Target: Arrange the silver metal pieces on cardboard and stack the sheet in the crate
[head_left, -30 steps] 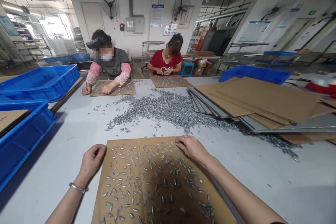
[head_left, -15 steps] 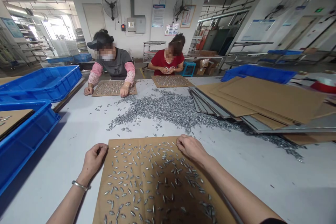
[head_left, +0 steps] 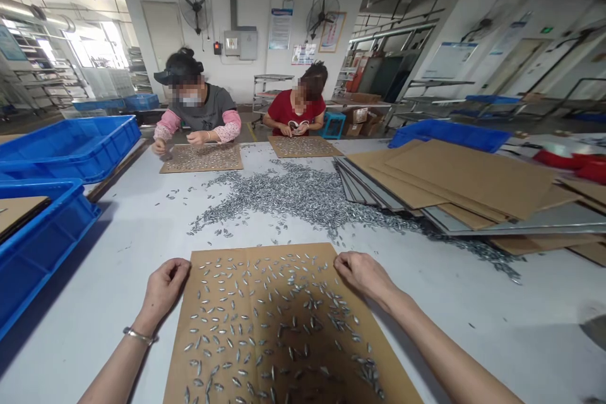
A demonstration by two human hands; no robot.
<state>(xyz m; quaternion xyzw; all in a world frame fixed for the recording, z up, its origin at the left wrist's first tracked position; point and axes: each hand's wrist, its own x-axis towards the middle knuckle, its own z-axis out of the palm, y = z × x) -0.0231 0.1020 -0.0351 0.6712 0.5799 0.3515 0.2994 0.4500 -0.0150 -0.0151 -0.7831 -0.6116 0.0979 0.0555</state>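
Observation:
A brown cardboard sheet (head_left: 255, 322) lies on the white table before me. Small silvery spindle-shaped metal pieces (head_left: 227, 365) are spread over it, mostly apart, bunched together toward the right side. At the sheet's upper left edge, my left hand (head_left: 165, 284) has its fingers curled closed, thumb against the cardboard edge; a metal bracelet (head_left: 140, 336) circles that wrist. Across from it, my right hand (head_left: 362, 273) is closed with fingertips pinching the upper right edge. A dark shadow covers the sheet's lower middle.
Beyond the sheet spreads a heap of the same metal pieces (head_left: 284, 196). Stacked cardboard sheets and grey boards (head_left: 473, 170) stand at right, with a blue tray (head_left: 449, 134) behind. Blue trays (head_left: 71, 145) line the left. Two co-workers (head_left: 201, 107) sit opposite with cardboard sheets.
My right hand has shifted slightly rightward, off the sheet's top right corner onto its side edge. My left hand stays at the left edge. The left co-worker's hands have risen off their sheet.

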